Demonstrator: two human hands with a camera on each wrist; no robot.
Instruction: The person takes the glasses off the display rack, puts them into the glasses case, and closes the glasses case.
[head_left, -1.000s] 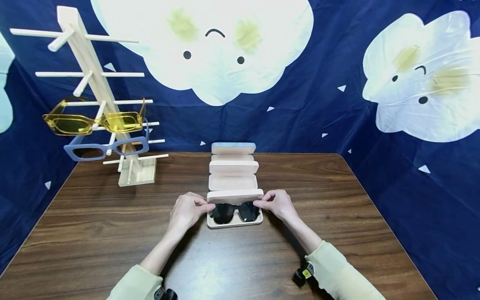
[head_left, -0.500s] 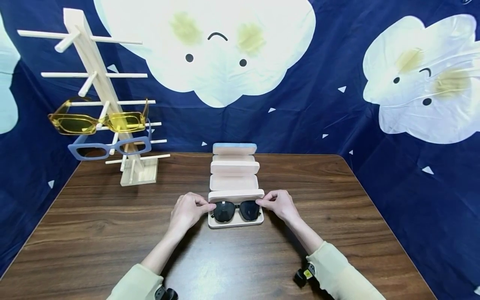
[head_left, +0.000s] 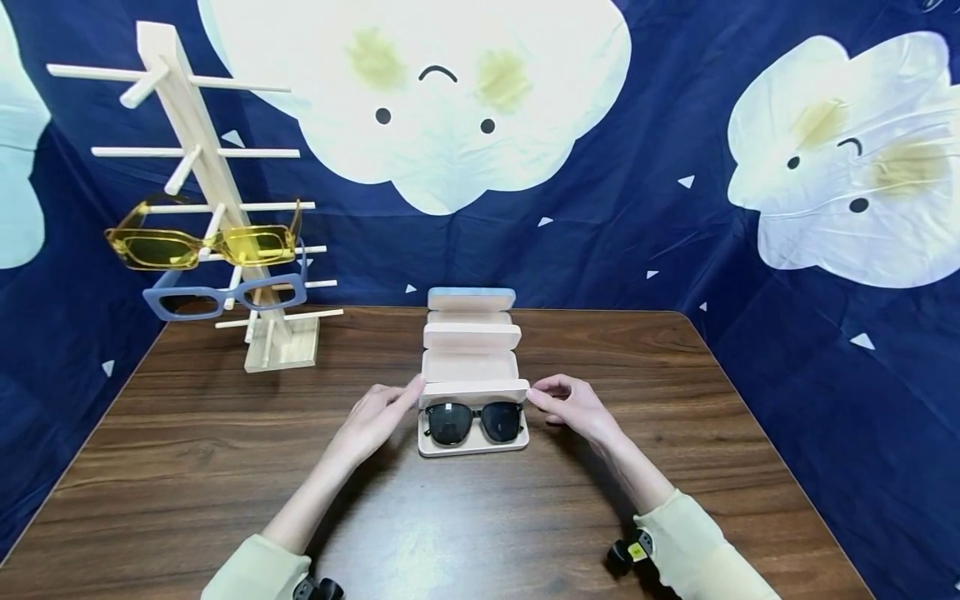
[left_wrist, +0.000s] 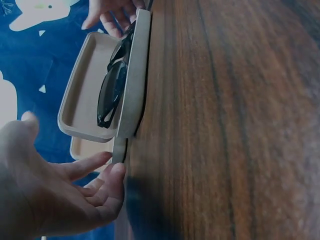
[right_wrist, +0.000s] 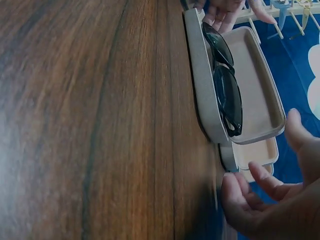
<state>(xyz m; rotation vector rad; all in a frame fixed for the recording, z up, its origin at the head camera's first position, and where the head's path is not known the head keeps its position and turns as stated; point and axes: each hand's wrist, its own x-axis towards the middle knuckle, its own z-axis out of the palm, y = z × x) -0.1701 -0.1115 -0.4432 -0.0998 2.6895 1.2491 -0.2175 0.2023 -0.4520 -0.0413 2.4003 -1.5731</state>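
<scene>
Black sunglasses (head_left: 450, 423) lie folded in the front beige glasses case (head_left: 472, 449), whose raised lid (head_left: 480, 392) stands tilted up behind them. My left hand (head_left: 378, 419) is at the case's left side, its thumb tip by the lid's left edge. On the opposite side, my right hand (head_left: 576, 407) has its thumb by the lid's right edge. Neither hand grips anything. Both wrist views show loosely spread fingers beside the case ends, with the sunglasses (left_wrist: 111, 90) seated between the case walls.
Two more opened cases (head_left: 469, 365) stand in a row behind, the last with a blue edge. At the back left, a wooden pegged rack (head_left: 198, 125) bears yellow sunglasses (head_left: 258, 244) and blue-framed sunglasses (head_left: 225, 297). Dark blue cloth with clouds hangs behind the table (head_left: 225, 467).
Both hands have let go of the sunglasses' ends. The left thumb has moved up to the lid's left edge, and the right hand has shifted outward to the lid's right edge.
</scene>
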